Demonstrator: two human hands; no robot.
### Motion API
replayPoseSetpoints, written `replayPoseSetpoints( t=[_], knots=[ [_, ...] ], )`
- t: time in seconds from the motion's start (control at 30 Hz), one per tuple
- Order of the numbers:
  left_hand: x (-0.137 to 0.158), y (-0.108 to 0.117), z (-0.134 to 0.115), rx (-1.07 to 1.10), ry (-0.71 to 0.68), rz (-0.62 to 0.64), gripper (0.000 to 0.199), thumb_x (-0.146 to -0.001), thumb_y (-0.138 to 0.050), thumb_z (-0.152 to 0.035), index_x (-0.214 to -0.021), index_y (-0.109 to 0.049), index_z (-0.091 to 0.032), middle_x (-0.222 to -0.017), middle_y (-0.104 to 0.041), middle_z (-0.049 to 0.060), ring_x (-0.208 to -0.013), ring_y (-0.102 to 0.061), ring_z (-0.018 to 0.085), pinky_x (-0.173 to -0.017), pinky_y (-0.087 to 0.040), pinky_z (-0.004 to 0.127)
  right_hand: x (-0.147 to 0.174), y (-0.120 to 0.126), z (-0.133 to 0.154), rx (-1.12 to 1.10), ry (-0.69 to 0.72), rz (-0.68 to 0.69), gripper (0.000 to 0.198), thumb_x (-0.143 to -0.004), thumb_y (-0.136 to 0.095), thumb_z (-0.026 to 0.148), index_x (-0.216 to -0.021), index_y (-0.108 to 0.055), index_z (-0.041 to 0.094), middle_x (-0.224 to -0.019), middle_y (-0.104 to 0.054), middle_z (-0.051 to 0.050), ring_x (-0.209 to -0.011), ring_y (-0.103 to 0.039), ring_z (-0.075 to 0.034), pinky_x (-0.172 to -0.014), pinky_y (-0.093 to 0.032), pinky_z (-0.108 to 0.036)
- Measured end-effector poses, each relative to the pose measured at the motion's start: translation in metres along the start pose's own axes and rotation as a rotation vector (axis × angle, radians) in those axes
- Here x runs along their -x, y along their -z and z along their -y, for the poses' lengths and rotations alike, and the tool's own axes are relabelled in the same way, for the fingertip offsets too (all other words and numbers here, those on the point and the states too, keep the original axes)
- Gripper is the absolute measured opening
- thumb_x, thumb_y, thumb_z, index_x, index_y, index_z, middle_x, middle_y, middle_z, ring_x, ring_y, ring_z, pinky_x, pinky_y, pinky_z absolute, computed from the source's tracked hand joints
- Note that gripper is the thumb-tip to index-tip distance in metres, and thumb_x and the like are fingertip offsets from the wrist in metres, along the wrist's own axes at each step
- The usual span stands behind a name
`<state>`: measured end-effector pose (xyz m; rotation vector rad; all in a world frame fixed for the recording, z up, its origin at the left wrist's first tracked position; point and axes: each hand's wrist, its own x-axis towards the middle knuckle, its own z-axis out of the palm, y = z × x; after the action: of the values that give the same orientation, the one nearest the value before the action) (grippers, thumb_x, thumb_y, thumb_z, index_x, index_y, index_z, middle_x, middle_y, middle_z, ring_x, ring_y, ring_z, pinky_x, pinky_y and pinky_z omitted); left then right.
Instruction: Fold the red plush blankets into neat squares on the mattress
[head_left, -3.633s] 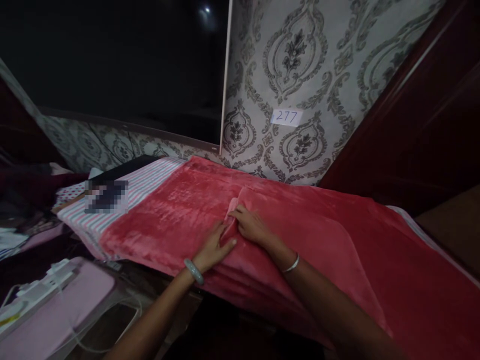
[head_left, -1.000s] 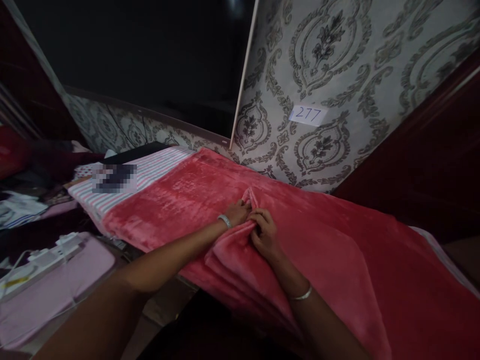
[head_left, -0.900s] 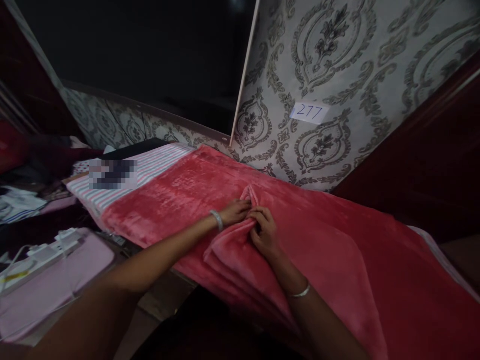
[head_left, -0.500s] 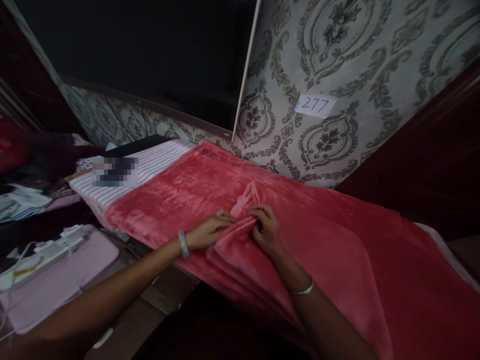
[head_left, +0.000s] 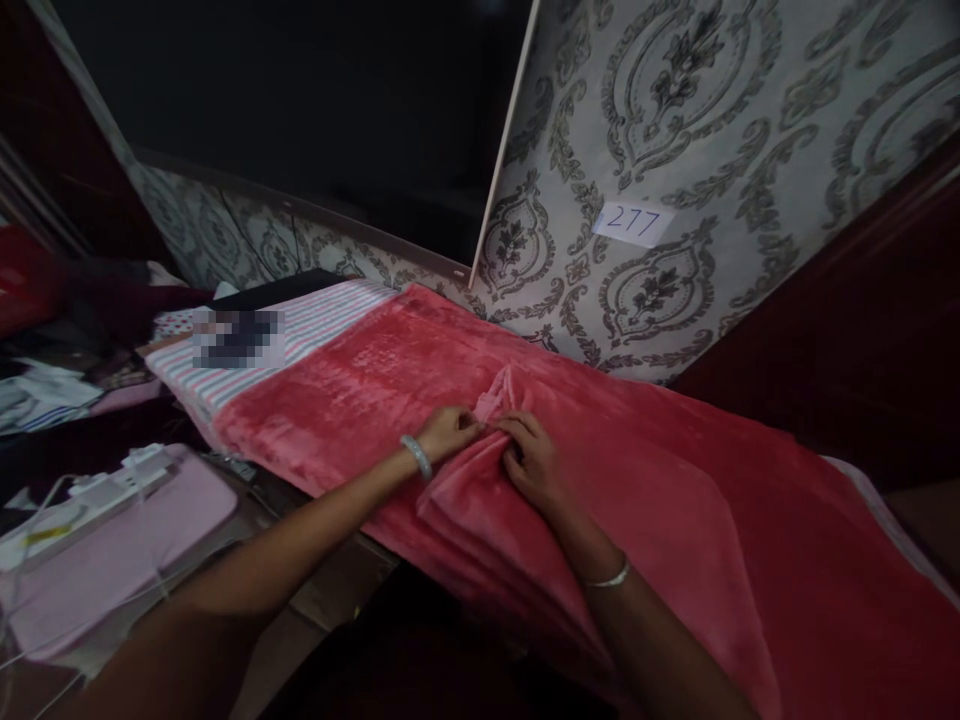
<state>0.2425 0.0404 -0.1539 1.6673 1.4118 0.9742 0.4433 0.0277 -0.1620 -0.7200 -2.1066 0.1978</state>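
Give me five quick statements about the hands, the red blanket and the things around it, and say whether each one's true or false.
1. The left hand and right hand both touch the red blanket. True.
2. The left wrist is bare. False: it wears a pale bangle.
3. The paper label reads 277. True.
4. The power strip lies on the red blanket. False: the power strip sits on a pink surface.
5. Striped fabric shows beside the red blanket's left end. True.
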Motion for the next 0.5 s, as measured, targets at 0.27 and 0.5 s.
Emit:
replayPoseSetpoints(
  t=[0.27, 0.5],
  knots=[
    [0.023, 0.001, -0.002, -0.125, -0.054, 0.045, 0.024, -0.075, -0.077, -0.037, -0.061, -0.064, -0.022, -0.059, -0.062, -0.001, -0.056, -0.051, 0.015, -0.057, -0.037, 0.027, -0.023, 0.012, 0.002, 0.167, -0.022, 0.342, 0.053, -0.08, -0.046, -0.001, -0.123, -0.067, 0.022, -0.131, -0.067, -0.011, -0.116, -0.065, -0.025, -0.097, -0.056, -0.041],
    [0.019, 0.014, 0.006, 0.14, -0.115, 0.226, 0.022, -0.075, -0.072, -0.041, -0.073, -0.071, -0.019, -0.069, -0.066, 0.001, -0.069, -0.06, 0.018, -0.066, -0.047, 0.027, -0.04, 0.01, -0.001, 0.297, -0.036, 0.607, 0.049, -0.086, -0.044, -0.002, -0.121, -0.067, 0.023, -0.114, -0.07, -0.007, -0.098, -0.067, -0.02, -0.082, -0.052, -0.032]
  ],
)
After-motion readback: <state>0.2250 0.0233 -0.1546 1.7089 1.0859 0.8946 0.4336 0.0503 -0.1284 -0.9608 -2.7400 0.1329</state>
